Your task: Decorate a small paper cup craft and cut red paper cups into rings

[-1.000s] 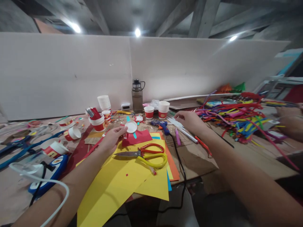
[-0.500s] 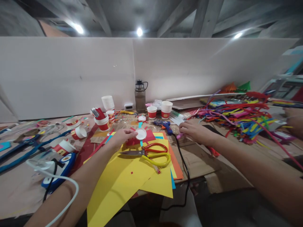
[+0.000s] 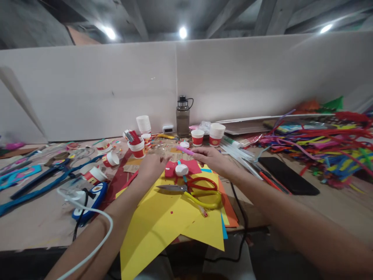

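My right hand (image 3: 208,157) pinches a pink stick-like piece (image 3: 185,151) above the middle of the table. To its left, my left hand (image 3: 154,165) is closed near the red paper (image 3: 192,166); its fingertips are blurred, and I cannot make out what they hold. A white round lid-like disc (image 3: 182,170) with a light-blue strip lies on the red paper. Scissors (image 3: 186,188) with one red and one yellow handle rest on yellow sheets (image 3: 157,225), just in front of the disc.
Paper cups (image 3: 197,137) and a bottle (image 3: 183,118) stand at the back. A blue power strip (image 3: 94,202) with a white cable is at left. A black phone (image 3: 288,175) and piled colourful pipe cleaners (image 3: 329,144) lie at right.
My right hand has moved left and toward the middle with the pink piece. My left hand has come off the white disc. The view has turned slightly right, and the phone shows fully.
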Demonstrator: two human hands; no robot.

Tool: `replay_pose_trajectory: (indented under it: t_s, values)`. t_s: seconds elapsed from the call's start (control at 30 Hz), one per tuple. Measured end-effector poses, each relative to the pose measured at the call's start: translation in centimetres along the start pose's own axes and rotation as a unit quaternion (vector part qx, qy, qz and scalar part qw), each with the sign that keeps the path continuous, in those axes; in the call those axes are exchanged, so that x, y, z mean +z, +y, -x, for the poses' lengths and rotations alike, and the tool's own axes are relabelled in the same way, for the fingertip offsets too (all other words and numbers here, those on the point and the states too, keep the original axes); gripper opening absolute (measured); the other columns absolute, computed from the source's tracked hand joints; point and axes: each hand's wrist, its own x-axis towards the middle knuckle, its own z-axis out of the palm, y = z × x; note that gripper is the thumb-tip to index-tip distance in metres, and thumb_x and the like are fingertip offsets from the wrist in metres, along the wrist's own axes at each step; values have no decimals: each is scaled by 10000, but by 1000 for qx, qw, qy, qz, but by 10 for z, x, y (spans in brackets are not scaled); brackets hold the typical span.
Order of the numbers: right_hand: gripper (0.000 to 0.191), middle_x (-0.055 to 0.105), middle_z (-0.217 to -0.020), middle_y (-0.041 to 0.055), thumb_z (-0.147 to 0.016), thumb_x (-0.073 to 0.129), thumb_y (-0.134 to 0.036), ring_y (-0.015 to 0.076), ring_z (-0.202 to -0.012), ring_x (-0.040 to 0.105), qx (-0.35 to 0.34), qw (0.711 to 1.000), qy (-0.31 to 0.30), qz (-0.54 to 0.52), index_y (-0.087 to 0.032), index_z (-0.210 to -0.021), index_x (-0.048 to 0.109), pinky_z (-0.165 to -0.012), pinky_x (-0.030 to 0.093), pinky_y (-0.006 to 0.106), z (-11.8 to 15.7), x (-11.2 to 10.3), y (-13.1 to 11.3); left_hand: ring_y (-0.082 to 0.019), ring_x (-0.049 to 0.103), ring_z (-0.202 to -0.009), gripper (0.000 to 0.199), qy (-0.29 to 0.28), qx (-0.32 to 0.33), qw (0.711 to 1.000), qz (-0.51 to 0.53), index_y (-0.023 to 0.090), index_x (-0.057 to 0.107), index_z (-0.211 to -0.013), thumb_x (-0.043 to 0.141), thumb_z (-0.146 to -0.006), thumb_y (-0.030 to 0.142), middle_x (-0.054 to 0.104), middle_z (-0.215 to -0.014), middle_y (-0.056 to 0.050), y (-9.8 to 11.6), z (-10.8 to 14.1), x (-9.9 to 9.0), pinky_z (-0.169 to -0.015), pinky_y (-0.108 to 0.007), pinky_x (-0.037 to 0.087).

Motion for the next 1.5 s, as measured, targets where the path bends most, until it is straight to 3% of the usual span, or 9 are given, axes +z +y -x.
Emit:
replay_pose_trajectory:
  t_s: [0.07, 0.13, 0.23, 0.4, 0.6, 0.8, 0.93, 1.17, 1.5]
  values:
    - [268, 649, -828, 29, -840, 527, -327, 142, -730, 572, -23, 999, 13, 20, -166, -994, 675, -654, 438, 259, -5, 9, 3, -185, 585, -674, 530, 17, 21, 988, 155, 159, 668, -796, 329, -871, 559, 655, -697, -87, -2, 1, -3, -615, -278, 394]
    - [242, 666, -930, 55, -818, 569, -292, 170, -849, 595, -48, 997, 42, 39, -165, -994, 677, -755, 459, 292, -6, 16, 8, -175, 599, -685, 551, -16, 27, 947, 320, 143, 643, -956, 330, -863, 587, 663, -744, -79, -2, 3, -1, -613, -270, 432]
    - [270, 663, -1012, 77, -787, 621, -270, 181, -899, 612, -68, 995, 66, 29, -170, -1035, 654, -803, 485, 315, -1, 23, 16, -159, 600, -686, 488, -85, 36, 910, 404, 137, 611, -1054, 475, -822, 545, 656, -773, -59, 5, 8, 5, -613, -259, 452]
    - [304, 666, -999, 63, -752, 655, -225, 160, -901, 626, -77, 994, 73, -31, -179, -1051, 621, -825, 506, 299, 7, 22, 22, -118, 545, -633, 295, -86, 24, 930, 356, 170, 673, -981, 596, -777, 369, 657, -769, -19, 15, 16, 10, -593, -229, 425]
    - [195, 681, -926, 54, -825, 586, -283, 154, -808, 618, -65, 993, 99, -5, -178, -977, 650, -709, 496, 275, 9, 11, 24, -137, 572, -677, 296, -54, -2, 935, 350, 168, 668, -965, 548, -814, 391, 670, -772, -25, 15, 16, 8, -621, -244, 438]
    - [213, 649, -711, 3, -833, 585, -350, 102, -585, 534, -58, 995, 78, -16, -185, -928, 683, -539, 417, 212, 13, 13, 19, -189, 607, -866, 279, -34, 122, 965, 227, 196, 668, -1007, 601, -791, 358, 688, -957, -53, 19, 20, 10, -766, -297, 446]
    - [227, 650, -691, 3, -833, 583, -347, 98, -564, 538, -48, 996, 66, -28, -177, -926, 701, -536, 422, 210, 13, 12, 16, -176, 609, -849, 281, -56, 158, 964, 207, 210, 676, -1020, 488, -873, 358, 700, -933, -38, 21, 21, 9, -766, -289, 433]
    - [233, 623, -603, -12, -823, 589, -322, 96, -533, 551, -59, 996, 62, -12, -184, -957, 722, -539, 442, 215, 14, 2, 8, -169, 599, -793, 299, -73, 138, 958, 240, 212, 691, -991, 478, -874, 386, 698, -869, -19, 22, 19, 9, -715, -268, 431]
    - [254, 641, -597, 4, -796, 603, -331, 107, -536, 573, -8, 995, 76, -58, -161, -940, 725, -536, 460, 229, 16, 1, -2, -201, 617, -899, 275, -24, 153, 955, 254, 243, 694, -1011, 518, -855, 385, 707, -987, -38, 25, 20, 9, -808, -314, 444]
